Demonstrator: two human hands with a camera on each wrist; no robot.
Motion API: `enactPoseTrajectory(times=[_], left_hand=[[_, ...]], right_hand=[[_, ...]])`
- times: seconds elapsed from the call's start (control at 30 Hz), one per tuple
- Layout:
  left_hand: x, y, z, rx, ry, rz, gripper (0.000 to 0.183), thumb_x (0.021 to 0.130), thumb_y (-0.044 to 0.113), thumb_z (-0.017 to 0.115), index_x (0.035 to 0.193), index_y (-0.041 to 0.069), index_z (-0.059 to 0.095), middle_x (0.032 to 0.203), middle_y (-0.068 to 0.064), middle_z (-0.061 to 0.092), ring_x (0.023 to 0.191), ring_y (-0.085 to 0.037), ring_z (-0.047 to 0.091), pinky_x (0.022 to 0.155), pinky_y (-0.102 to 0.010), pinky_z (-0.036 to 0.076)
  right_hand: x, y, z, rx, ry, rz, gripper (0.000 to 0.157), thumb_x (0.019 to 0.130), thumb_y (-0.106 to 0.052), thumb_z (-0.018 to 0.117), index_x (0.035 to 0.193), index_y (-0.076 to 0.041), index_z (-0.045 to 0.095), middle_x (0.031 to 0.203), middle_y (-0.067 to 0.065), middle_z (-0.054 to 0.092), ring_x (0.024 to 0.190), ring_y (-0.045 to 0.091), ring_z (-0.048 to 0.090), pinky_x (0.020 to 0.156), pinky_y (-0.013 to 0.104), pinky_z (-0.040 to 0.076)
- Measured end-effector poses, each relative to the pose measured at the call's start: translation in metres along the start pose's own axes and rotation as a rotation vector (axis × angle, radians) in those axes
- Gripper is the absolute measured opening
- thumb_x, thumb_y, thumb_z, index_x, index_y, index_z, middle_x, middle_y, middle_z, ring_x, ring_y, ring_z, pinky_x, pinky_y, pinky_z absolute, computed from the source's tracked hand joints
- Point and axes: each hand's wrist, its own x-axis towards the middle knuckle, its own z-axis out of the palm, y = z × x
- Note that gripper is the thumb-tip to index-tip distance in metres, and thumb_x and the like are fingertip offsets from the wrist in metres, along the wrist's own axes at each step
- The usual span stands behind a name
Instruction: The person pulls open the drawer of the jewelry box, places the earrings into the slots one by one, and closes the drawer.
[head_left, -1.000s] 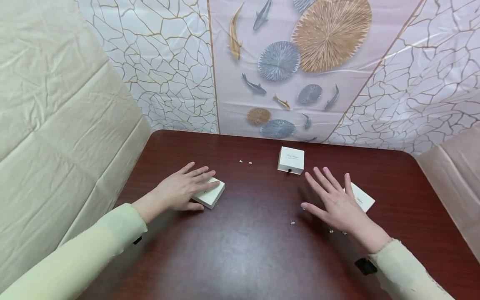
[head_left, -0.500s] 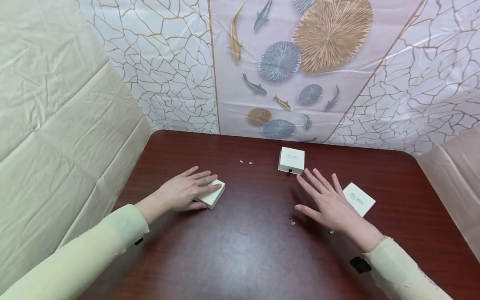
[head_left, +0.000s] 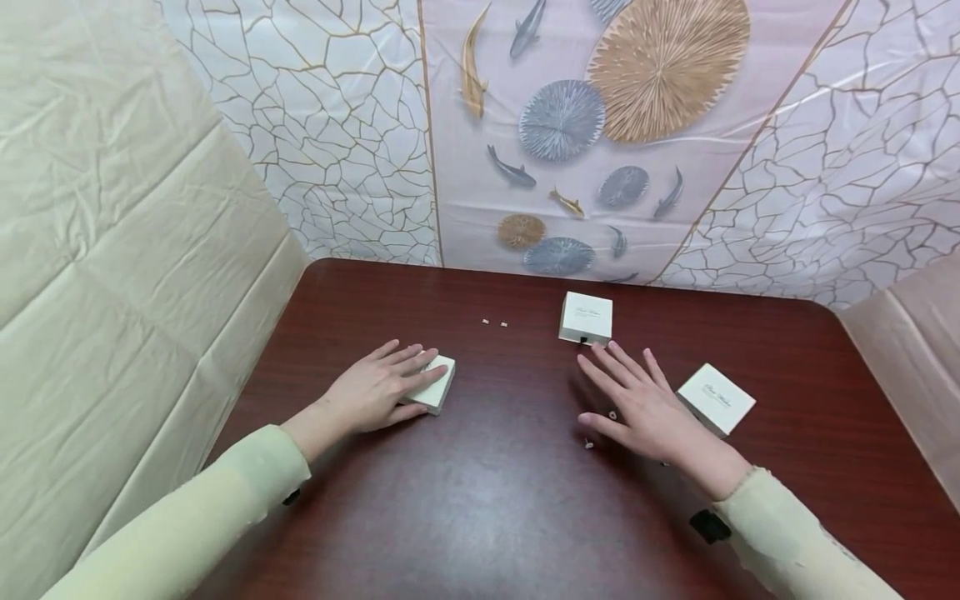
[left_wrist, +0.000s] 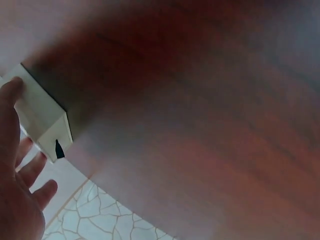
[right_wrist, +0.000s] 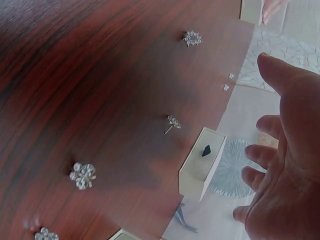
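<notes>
Three white boxes stand on the worktop (head_left: 450, 500), each with its top in place, so what is inside I cannot see. The left box (head_left: 431, 398) is in the left half, some way in from the left edge, and the left hand (head_left: 369, 387) lies over its top. The fingers there are long and apart, the thumb beside the side nearer to the person; how firmly they press, I cannot tell. The middle box (head_left: 587, 318) stands close to the middle of the far edge, with print on its top and a black tab (head_left: 583, 340) at its front. The right box (head_left: 716, 398), also printed, is set at an angle, toward the right edge.

The right hand (head_left: 648, 408) hangs above the worktop between these last two, its fingers spread from one another. Below and around it lie four glittering flower-shaped studs (right_wrist: 82, 175), loose on the wood; one is tilted, its pin showing. Two tiny pale pieces (head_left: 504, 324) lie side by side toward the far edge, left of the middle box.

The worktop is dark red-brown and shiny, with rounded far corners. Behind it hangs a cloth (head_left: 525, 217) printed with fish and round leaves; plain beige cloth (head_left: 112, 208) closes the left side.
</notes>
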Motion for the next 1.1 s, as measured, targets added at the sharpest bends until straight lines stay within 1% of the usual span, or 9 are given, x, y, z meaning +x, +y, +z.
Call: enactPoseTrajectory(times=[0.13, 0.33, 0.63, 0.77, 0.87, 0.93, 1.0, 1.1], left_hand=[[0.001, 0.009, 0.003, 0.028, 0.011, -0.07, 0.064, 0.102, 0.05, 0.069, 0.158, 0.022, 0.056, 0.159, -0.009, 0.056, 0.143, -0.03, 0.057, 0.122, -0.053, 0.041], [0.005, 0.021, 0.004, 0.051, 0.032, -0.181, 0.065, 0.101, 0.051, 0.07, 0.157, 0.021, 0.057, 0.157, -0.01, 0.058, 0.142, -0.03, 0.059, 0.12, -0.055, 0.042], [0.018, 0.037, 0.005, 0.088, 0.031, -0.358, 0.06, 0.102, 0.048, 0.07, 0.153, 0.02, 0.061, 0.153, -0.012, 0.062, 0.138, -0.033, 0.062, 0.117, -0.057, 0.044], [0.023, 0.042, 0.007, 0.103, 0.035, -0.411, 0.059, 0.102, 0.05, 0.069, 0.152, 0.019, 0.062, 0.151, -0.012, 0.062, 0.136, -0.034, 0.063, 0.116, -0.056, 0.045], [0.025, 0.041, 0.007, 0.095, 0.044, -0.422, 0.061, 0.101, 0.052, 0.069, 0.152, 0.019, 0.062, 0.151, -0.012, 0.063, 0.136, -0.033, 0.063, 0.116, -0.056, 0.046], [0.024, 0.039, 0.005, 0.077, 0.059, -0.407, 0.063, 0.1, 0.054, 0.07, 0.152, 0.019, 0.062, 0.151, -0.012, 0.063, 0.137, -0.032, 0.062, 0.116, -0.057, 0.046], [0.022, 0.034, 0.0, 0.054, 0.072, -0.369, 0.065, 0.099, 0.055, 0.071, 0.152, 0.018, 0.063, 0.151, -0.012, 0.064, 0.138, -0.032, 0.062, 0.117, -0.058, 0.045], [0.019, 0.021, -0.01, 0.013, 0.075, -0.277, 0.068, 0.098, 0.055, 0.072, 0.153, 0.017, 0.062, 0.153, -0.012, 0.062, 0.141, -0.032, 0.059, 0.119, -0.058, 0.042]], right_hand=[[0.003, -0.003, 0.001, -0.005, -0.018, -0.01, 0.08, 0.097, -0.045, 0.077, 0.163, -0.01, 0.046, 0.169, 0.019, 0.039, 0.158, 0.044, 0.031, 0.129, 0.068, 0.008], [0.007, -0.008, 0.003, 0.013, -0.043, -0.018, 0.08, 0.098, -0.044, 0.076, 0.164, -0.011, 0.045, 0.17, 0.018, 0.037, 0.159, 0.044, 0.029, 0.128, 0.069, 0.008], [0.014, -0.013, 0.008, 0.014, -0.044, -0.039, 0.08, 0.098, -0.046, 0.075, 0.164, -0.011, 0.045, 0.171, 0.017, 0.036, 0.159, 0.043, 0.028, 0.128, 0.07, 0.009], [0.015, -0.015, 0.008, 0.019, -0.041, -0.041, 0.08, 0.097, -0.046, 0.076, 0.163, -0.01, 0.046, 0.171, 0.017, 0.036, 0.159, 0.043, 0.029, 0.128, 0.07, 0.009], [0.015, -0.017, 0.006, 0.024, -0.038, -0.043, 0.081, 0.097, -0.045, 0.077, 0.163, -0.01, 0.046, 0.171, 0.017, 0.037, 0.159, 0.042, 0.029, 0.128, 0.07, 0.009], [0.016, -0.018, 0.006, 0.024, -0.037, -0.047, 0.081, 0.097, -0.044, 0.077, 0.163, -0.01, 0.046, 0.171, 0.017, 0.037, 0.159, 0.042, 0.029, 0.127, 0.07, 0.009], [0.016, -0.019, 0.006, 0.024, -0.038, -0.051, 0.081, 0.097, -0.044, 0.078, 0.163, -0.011, 0.046, 0.171, 0.017, 0.037, 0.159, 0.041, 0.029, 0.127, 0.071, 0.01], [0.015, -0.019, 0.006, 0.026, -0.045, -0.056, 0.081, 0.097, -0.044, 0.077, 0.164, -0.012, 0.045, 0.171, 0.016, 0.037, 0.159, 0.041, 0.029, 0.127, 0.07, 0.01]])
